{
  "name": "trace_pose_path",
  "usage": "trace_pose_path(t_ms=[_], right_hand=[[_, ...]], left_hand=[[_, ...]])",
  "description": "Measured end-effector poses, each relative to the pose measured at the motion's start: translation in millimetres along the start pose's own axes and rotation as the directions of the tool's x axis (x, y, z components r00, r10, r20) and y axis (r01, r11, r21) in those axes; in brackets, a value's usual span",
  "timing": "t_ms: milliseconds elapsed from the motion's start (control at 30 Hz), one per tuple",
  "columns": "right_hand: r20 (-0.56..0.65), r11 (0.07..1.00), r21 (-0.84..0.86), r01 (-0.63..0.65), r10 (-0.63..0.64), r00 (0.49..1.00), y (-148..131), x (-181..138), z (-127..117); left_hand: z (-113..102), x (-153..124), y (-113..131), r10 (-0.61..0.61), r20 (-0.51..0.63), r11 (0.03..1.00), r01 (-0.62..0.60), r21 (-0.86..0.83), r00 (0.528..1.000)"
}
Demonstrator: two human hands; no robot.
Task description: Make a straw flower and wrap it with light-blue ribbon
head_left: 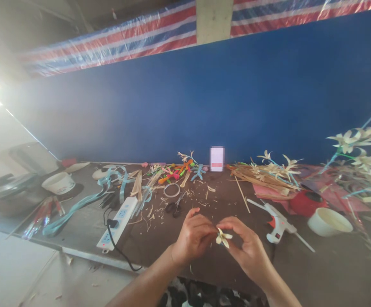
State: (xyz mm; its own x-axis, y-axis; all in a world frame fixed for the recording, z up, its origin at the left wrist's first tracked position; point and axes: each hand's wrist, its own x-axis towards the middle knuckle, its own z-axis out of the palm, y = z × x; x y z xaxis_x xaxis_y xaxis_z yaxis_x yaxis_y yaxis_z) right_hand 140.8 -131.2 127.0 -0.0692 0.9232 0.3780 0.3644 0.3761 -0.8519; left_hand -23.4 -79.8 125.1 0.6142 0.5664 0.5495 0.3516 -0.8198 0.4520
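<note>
Over the front of the dark table, my two hands meet around a small cream flower [223, 238] with pointed petals. My right hand [244, 245] pinches the flower between thumb and fingers. At its left side my left hand [196, 234] has its fingertips pressed together close to the petals; what they grip, if anything, is hidden. Black-handled scissors [174, 207] lie beyond my left hand among pale scraps. A white glue gun [279, 224] with a glue stick in its back end rests to the right of my right hand.
A white power strip [118, 224] with a black cord lies left. White bowls stand at the right [329, 221] and far left [58, 183]. Blue ribbon [76, 207], colourful pieces [175, 172] and dry husk strips [252, 177] line the back. Finished-looking flowers [348, 140] rise at right. A blue panel [172, 98] stands behind.
</note>
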Motion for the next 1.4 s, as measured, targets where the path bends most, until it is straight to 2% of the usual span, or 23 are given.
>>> trace_pose_path(t_ms=[200,267,367,433,533,667,833,967,1033,1200,1400], right_hand=[[0.095,0.995,-0.075,-0.065,0.072,0.993,-11,-13,-2],[0.108,0.996,-0.032,-0.088,0.091,0.99,-11,-16,1],[0.155,0.976,0.084,-0.201,0.186,0.97,-3,-17,10],[0.183,0.941,0.177,-0.289,0.257,0.949,5,-16,16],[0.158,0.888,0.262,-0.378,0.347,0.925,16,-17,21],[0.12,0.868,0.263,-0.422,0.404,0.907,26,-24,18],[0.054,0.859,0.233,-0.455,0.456,0.888,33,-40,9],[0.17,0.814,0.253,-0.523,0.494,0.852,33,-49,15],[0.201,0.815,0.256,-0.52,0.481,0.853,32,-50,23],[0.214,0.829,0.216,-0.516,0.476,0.853,35,-45,42],[0.263,0.826,0.146,-0.545,0.499,0.826,45,-40,45]], left_hand=[[-14,-12,5,-0.013,0.091,1.0,0.014,-0.007,0.996],[-16,-15,7,-0.022,0.133,1.0,0.024,-0.014,0.991],[-15,-15,6,-0.091,0.159,0.994,0.1,-0.05,0.983],[-11,-13,3,-0.177,0.126,0.977,0.19,-0.095,0.976],[-3,-8,-5,-0.305,0.029,0.937,0.305,-0.171,0.952],[4,0,-14,-0.328,-0.062,0.93,0.311,-0.196,0.943],[8,-2,-23,-0.278,-0.087,0.957,0.268,-0.108,0.957],[1,-5,-34,-0.292,-0.128,0.956,0.292,-0.016,0.948],[-4,-5,-43,-0.31,-0.138,0.947,0.318,0.038,0.941],[-15,-11,-64,-0.381,-0.109,0.899,0.396,0.19,0.918],[-24,-17,-90,-0.465,-0.152,0.817,0.489,0.307,0.872]])
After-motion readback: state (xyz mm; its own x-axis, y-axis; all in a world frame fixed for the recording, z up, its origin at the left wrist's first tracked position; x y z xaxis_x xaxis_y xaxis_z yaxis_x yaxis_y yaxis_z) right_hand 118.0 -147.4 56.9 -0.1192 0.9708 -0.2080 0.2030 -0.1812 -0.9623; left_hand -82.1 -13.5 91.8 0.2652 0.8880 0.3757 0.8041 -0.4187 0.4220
